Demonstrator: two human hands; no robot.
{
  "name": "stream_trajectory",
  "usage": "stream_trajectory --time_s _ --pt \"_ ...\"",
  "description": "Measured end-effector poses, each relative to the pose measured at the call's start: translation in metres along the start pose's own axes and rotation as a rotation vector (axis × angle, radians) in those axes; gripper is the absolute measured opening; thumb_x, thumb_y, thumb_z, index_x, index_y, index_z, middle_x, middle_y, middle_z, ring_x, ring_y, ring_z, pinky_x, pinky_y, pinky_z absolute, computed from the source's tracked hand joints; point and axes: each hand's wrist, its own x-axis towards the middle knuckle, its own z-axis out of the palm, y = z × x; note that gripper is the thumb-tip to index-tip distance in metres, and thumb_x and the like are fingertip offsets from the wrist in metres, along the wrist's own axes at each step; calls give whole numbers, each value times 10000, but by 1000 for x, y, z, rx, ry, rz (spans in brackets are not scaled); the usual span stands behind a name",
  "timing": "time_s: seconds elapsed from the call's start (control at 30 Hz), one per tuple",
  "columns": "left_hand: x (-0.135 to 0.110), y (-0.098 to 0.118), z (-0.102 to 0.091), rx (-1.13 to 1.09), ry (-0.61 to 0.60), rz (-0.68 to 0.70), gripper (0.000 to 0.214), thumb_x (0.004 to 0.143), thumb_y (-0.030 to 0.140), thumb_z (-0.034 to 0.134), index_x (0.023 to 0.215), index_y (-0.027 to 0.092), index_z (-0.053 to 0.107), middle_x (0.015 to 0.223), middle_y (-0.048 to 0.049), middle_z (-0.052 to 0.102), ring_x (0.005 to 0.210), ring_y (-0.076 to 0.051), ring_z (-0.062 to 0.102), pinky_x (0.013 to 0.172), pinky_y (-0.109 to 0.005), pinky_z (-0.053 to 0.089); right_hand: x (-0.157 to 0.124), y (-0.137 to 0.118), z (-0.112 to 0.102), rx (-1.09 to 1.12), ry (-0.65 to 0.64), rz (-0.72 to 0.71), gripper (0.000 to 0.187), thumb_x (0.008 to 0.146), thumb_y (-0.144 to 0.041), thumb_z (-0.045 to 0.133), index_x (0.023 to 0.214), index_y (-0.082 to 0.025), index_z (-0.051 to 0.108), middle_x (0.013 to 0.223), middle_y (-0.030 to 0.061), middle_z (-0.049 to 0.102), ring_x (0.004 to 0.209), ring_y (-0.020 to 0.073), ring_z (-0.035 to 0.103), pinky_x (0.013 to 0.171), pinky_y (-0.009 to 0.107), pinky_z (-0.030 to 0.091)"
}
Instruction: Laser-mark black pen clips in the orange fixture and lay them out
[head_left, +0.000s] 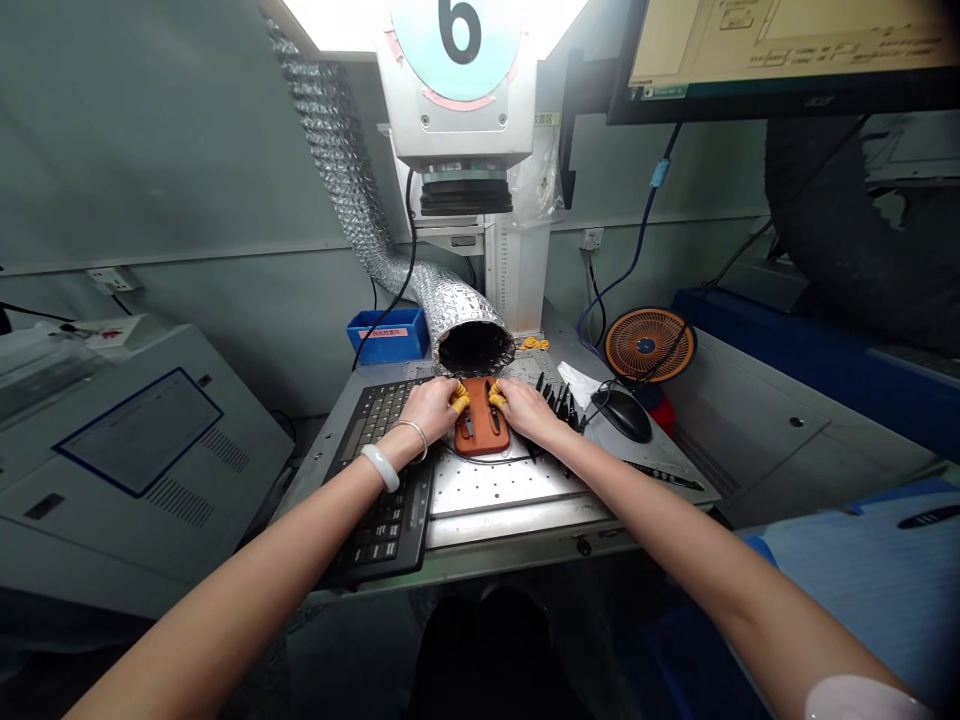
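An orange-brown block lies flat on the perforated metal plate, with two slim dark pieces in its top. My left hand is closed at the block's left side, its yellow-covered fingertips at the upper end of the left dark piece. On the other side, my right hand is closed too, and its yellow-covered fingers touch the right dark piece. The fingers hide part of both pieces, so their exact kind does not show. Several slim black pieces lie just right of my right hand.
A keyboard lies left of the plate, a black mouse to the right. Behind the block opens a silver foil duct, beside a blue bin. A machine head marked 6 hangs above. An orange fan stands at right.
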Motion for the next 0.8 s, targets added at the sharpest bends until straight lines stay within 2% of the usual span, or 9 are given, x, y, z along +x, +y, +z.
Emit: stream_trajectory --time_s 0.23,0.37,0.47,0.6,0.8 --pt "-14 -12 -4 -41 10 -22 159 827 291 484 789 182 593 837 -54 627 748 -187 567 633 -273 366 0 -5 -6 -90 -31 -10 113 903 -203 422 940 -176 526 915 54 558 858 183 528 713 272 349" --pt "-21 -30 -11 -68 35 -63 184 841 325 454 837 194 584 874 -47 621 802 -194 564 688 -279 384 -1 -7 -11 -87 -83 -4 148 906 -241 425 948 -188 556 904 53 550 835 179 530 701 270 350" --pt "-26 -48 -19 -71 56 -141 186 838 281 424 887 186 575 930 -63 622 863 -207 563 735 -289 394 -3 -8 -13 -87 -91 4 156 895 -239 436 951 -195 574 902 54 542 818 178 531 685 269 349" --pt "-30 -63 -26 -73 42 -241 210 844 226 372 956 189 546 999 -60 634 902 -196 578 750 -277 405 -7 -10 -16 -40 -40 16 166 897 -248 450 987 -199 580 924 56 540 837 179 531 699 267 352" --pt "-29 -63 -20 -4 -53 -247 200 837 176 383 986 206 514 947 -60 642 884 -225 585 716 -300 379 -19 -11 -28 52 49 9 195 913 -246 458 1063 -194 570 968 61 557 890 177 531 744 260 355"
